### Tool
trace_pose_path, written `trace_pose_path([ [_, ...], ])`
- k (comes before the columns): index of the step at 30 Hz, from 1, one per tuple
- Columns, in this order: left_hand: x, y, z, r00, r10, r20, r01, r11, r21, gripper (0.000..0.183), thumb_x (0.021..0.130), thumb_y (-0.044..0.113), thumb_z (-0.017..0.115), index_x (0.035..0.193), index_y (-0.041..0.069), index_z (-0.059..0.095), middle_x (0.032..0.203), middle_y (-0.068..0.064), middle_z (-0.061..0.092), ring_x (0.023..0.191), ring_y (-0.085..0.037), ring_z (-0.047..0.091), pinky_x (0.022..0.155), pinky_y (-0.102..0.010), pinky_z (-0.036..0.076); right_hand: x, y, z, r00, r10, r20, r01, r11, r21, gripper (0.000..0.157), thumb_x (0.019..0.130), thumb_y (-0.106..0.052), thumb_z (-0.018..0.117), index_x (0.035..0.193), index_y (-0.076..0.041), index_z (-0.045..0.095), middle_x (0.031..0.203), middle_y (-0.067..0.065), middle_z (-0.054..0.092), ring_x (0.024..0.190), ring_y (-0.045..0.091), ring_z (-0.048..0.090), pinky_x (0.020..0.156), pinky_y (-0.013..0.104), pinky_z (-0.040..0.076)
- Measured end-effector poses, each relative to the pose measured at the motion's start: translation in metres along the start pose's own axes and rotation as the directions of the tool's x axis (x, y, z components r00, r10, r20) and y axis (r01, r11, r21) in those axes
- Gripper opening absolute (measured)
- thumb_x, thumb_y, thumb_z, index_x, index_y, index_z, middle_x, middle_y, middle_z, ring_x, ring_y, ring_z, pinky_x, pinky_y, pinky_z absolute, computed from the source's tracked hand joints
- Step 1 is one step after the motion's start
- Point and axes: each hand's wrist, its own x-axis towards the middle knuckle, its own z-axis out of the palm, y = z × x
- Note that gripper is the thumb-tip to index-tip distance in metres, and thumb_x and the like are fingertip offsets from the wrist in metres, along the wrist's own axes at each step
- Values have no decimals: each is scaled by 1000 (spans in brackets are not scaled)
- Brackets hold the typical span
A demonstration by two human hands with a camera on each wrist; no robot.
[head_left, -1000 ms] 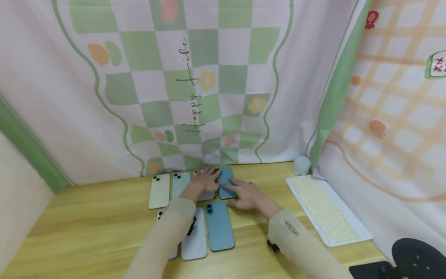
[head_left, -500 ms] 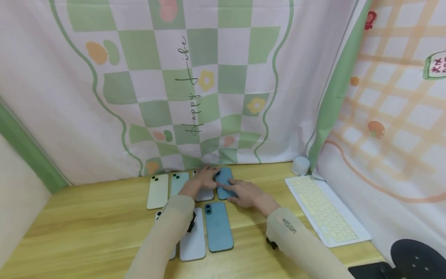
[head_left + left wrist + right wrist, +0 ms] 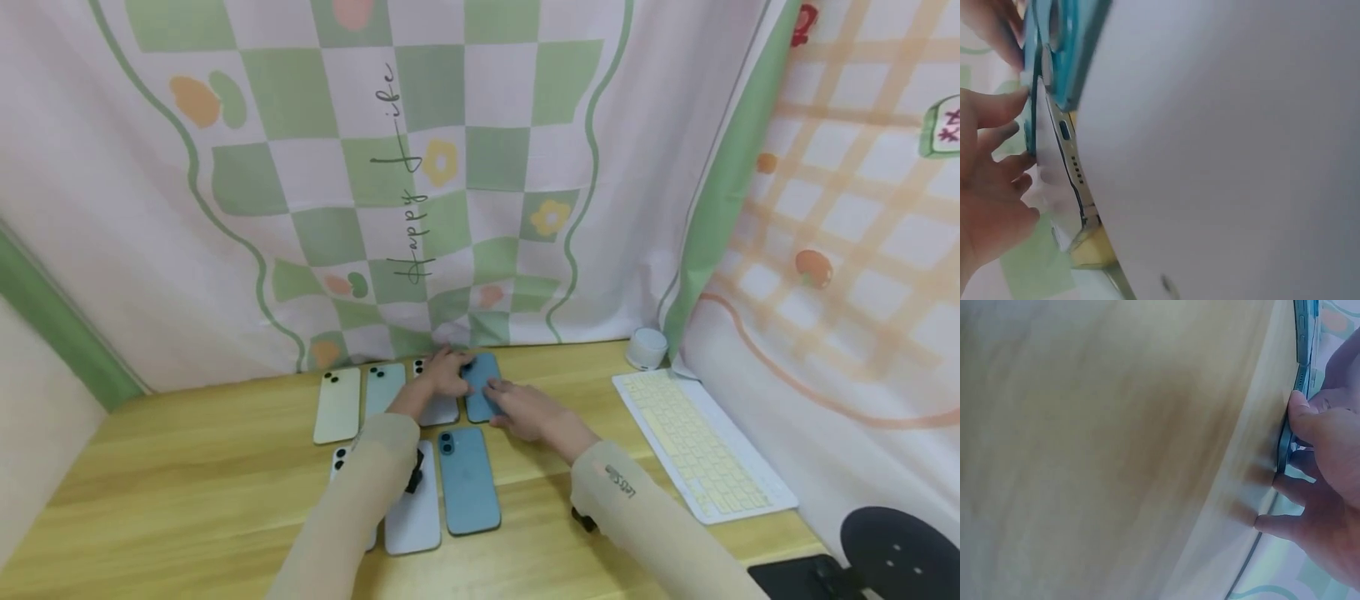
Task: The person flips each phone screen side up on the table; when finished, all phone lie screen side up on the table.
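Observation:
A blue smartphone (image 3: 483,368) lies back up at the right end of the rear row. My left hand (image 3: 446,373) reaches across a pale smartphone (image 3: 442,414) and holds the blue one by its left side, index finger near its camera corner. My right hand (image 3: 525,410) holds the same phone around its lower right corner. In the right wrist view, the right thumb (image 3: 1302,419) presses on its edge, while other fingers touch down beside it on the table. In front of it lies a teal smartphone (image 3: 470,483).
Pale yellow (image 3: 337,407) and mint (image 3: 385,387) smartphones continue the rear row leftward. Two whitish smartphones, one of them this pale one (image 3: 414,525), lie partly under the left sleeve. At right are a white keyboard (image 3: 701,442), a small white cylinder (image 3: 647,348) and a black stand (image 3: 892,550).
The left fingers have shifted slightly right onto the blue smartphone's left side. The right hand has drawn in its fingers at the phone's right edge. The head view has tilted a little.

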Motion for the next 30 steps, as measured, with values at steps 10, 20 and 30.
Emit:
trace_pose_path([
  [10, 17, -2, 6, 989, -88, -119, 57, 968, -243, 60, 80, 1, 56, 139, 12, 66, 149, -12, 62, 144, -37, 48, 127, -58, 28, -1, -3, 6, 1000, -9, -8, 9, 1000, -23, 60, 106, -28, 58, 158, -3, 40, 168, 22, 32, 153, 41, 40, 121, 59, 40],
  [20, 16, 7, -1, 978, -114, -176, 25, 896, -444, 64, 76, -4, 55, 139, 7, 60, 145, -19, 60, 136, -38, 53, 116, -55, 43, -4, 3, 6, 1000, -7, -24, 8, 999, 43, 62, 107, -27, 57, 161, -6, 35, 170, 22, 28, 155, 40, 37, 123, 60, 36],
  [30, 11, 12, 1, 961, -186, -203, 50, 842, -537, 69, 76, -13, 53, 143, 4, 57, 148, -19, 59, 142, -37, 52, 121, -50, 43, -10, 2, 4, 1000, -11, -26, 13, 996, 84, 62, 108, -26, 54, 162, -7, 32, 171, 23, 26, 154, 41, 38, 125, 57, 36],
])
